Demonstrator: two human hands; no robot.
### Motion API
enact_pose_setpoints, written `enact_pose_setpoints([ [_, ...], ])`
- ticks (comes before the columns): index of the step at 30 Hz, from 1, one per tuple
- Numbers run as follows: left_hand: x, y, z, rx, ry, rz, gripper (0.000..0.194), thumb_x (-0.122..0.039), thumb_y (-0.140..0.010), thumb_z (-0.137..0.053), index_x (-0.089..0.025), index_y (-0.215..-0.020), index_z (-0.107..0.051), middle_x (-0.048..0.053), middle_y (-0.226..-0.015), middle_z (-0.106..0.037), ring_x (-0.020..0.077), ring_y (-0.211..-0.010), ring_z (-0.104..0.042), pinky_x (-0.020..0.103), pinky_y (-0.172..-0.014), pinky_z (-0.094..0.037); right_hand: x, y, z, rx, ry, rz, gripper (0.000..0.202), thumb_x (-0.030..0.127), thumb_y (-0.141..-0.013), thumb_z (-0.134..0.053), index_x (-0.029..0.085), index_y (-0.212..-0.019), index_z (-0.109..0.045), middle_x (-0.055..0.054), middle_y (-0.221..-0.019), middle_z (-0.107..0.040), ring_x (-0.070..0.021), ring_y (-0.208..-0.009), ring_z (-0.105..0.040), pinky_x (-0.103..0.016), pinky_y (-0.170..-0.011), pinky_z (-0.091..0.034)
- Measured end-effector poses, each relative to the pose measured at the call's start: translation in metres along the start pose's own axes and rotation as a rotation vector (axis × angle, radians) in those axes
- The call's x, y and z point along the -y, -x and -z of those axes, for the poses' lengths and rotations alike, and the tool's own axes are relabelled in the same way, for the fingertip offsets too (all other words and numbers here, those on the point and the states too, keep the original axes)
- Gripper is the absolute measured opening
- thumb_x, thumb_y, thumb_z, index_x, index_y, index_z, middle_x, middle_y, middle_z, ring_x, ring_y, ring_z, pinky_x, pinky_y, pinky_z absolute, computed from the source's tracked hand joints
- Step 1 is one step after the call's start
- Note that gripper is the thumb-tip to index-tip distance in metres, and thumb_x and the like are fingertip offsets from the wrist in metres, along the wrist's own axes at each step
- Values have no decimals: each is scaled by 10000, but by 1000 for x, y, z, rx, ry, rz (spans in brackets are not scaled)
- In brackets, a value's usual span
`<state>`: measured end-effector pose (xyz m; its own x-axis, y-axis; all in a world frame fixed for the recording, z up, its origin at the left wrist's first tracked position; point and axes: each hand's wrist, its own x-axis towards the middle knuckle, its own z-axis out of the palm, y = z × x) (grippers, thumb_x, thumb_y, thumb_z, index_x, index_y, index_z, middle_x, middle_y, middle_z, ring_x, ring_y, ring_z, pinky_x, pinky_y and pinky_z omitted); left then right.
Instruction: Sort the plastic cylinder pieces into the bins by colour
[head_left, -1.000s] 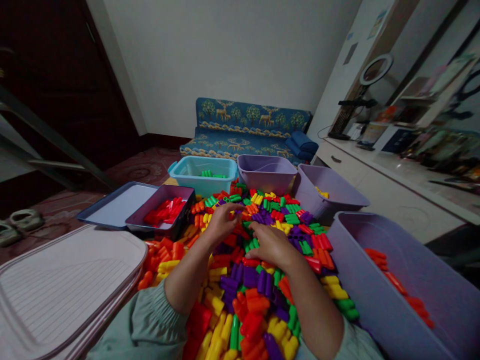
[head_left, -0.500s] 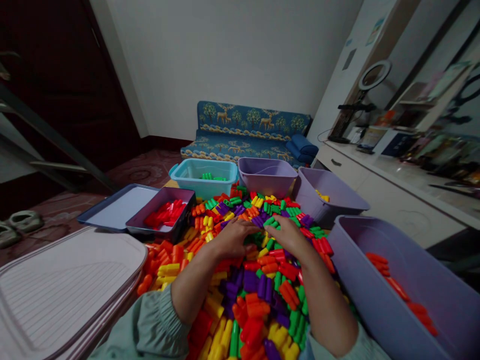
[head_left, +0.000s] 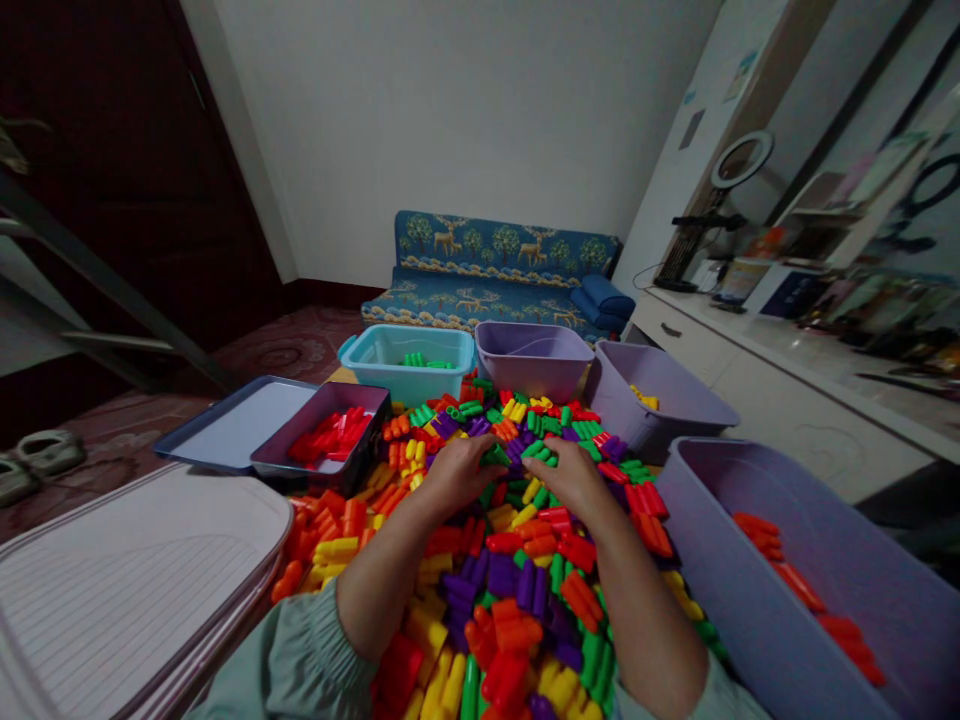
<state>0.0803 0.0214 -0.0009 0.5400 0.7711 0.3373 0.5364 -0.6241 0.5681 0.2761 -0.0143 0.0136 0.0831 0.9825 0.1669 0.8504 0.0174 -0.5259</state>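
Note:
A wide heap of plastic building pieces (head_left: 517, 572) in red, orange, yellow, green and purple covers the table in front of me. My left hand (head_left: 463, 470) is closed on a green building piece (head_left: 495, 456) at the middle of the heap. Just to its right, my right hand (head_left: 568, 468) pinches another green building piece (head_left: 541, 453) between thumb and fingers. The two hands are a short way apart, both low over the heap.
Behind the heap stand a light-blue bin (head_left: 409, 378) with green pieces and a purple bin (head_left: 534, 370). At right are a purple bin with yellow pieces (head_left: 643, 398) and a larger one (head_left: 806, 560) with orange-red pieces. Leftward lie an open box (head_left: 379, 405) of red pieces and pale lids (head_left: 135, 580).
My left hand has drawn back a little to the left, and a green piece now shows in its fingers. My right hand stays nearly in place with its green piece.

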Motion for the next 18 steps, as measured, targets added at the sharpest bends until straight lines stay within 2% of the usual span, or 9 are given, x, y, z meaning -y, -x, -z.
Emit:
enact_pose_setpoints([
  [3, 0, -1, 2, -130, 92, 84, 366, -366, -846, -564, -179, -1160, -590, 48, -854, -690, 184, -744, -624, 254, -672, -434, 3, 1, 2, -38, 37, -11, 250, 422, -776, -561, 185, -713, -610, -28, -665, -633, -169, -641, -569, -248, -556, -350],
  [5, 1, -2, 2, -168, 130, 111, 374, -386, -869, -523, -171, -1169, -581, 49, -850, -684, 173, -716, -614, 253, -670, -432, 6, -2, 5, -71, 45, -21, 260, 425, -793, -546, 179, -775, -628, -43, -721, -654, -178, -685, -588, -254, -595, -381],
  [9, 4, -2, 1, -183, 161, 130, 397, -398, -881, -492, -175, -1201, -568, 53, -874, -686, 161, -668, -594, 252, -650, -426, 10, -22, 10, -100, 123, -14, 268, 394, -809, -546, 165, -884, -662, -82, -900, -676, -198, -826, -615, -272, -715, -422],
  [13, 4, -1, 0, -176, 138, 126, 415, -408, -872, -500, -171, -1203, -577, 51, -844, -683, 151, -603, -557, 248, -612, -408, 6, -54, 8, -59, 190, -24, 321, 350, -806, -577, 136, -1028, -666, -130, -1089, -641, -224, -998, -596, -288, -832, -419],
  [18, 4, -1, 1, -183, 143, 126, 405, -398, -867, -507, -180, -1199, -583, 43, -819, -684, 154, -606, -562, 246, -612, -408, -2, -74, -10, 28, 184, -30, 251, 334, -779, -625, 164, -947, -702, -83, -985, -679, -207, -956, -617, -275, -802, -441],
])
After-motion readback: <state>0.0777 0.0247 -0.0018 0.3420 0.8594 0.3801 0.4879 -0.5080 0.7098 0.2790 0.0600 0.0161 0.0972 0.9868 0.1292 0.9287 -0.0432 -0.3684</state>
